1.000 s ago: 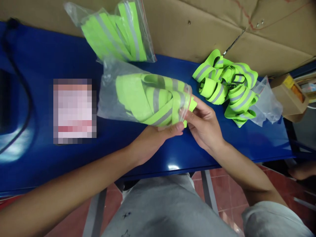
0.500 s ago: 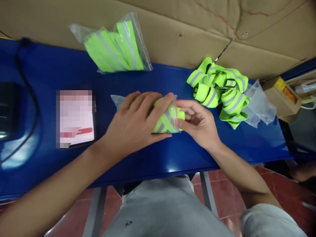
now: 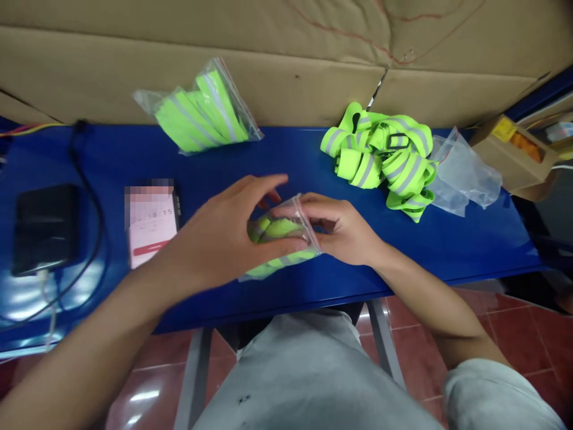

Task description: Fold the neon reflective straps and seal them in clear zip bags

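A clear zip bag [image 3: 286,260] with yellow-green reflective straps inside lies between my two hands above the blue table. My left hand [image 3: 233,230] curves round the bag's left side, its thumb against the near face and its fingers raised off the far side. The fingers of my right hand [image 3: 342,230] reach into the bag's mouth at the right, with the thumb at the rim. A second filled bag [image 3: 201,116] leans on the cardboard at the back left. Loose yellow-green straps [image 3: 389,152] are heaped at the back right.
A phone [image 3: 152,227] and a black box [image 3: 47,230] with cables lie at the left of the blue table [image 3: 425,257]. Empty clear bags [image 3: 465,173] and a small cardboard box [image 3: 514,155] are at the right. A cardboard wall [image 3: 268,77] runs along the back.
My left hand's fingers have lifted and spread from the bag. My right fingers have gone deeper into its mouth, and the strap end sticking out there is now inside. The camera view has shifted.
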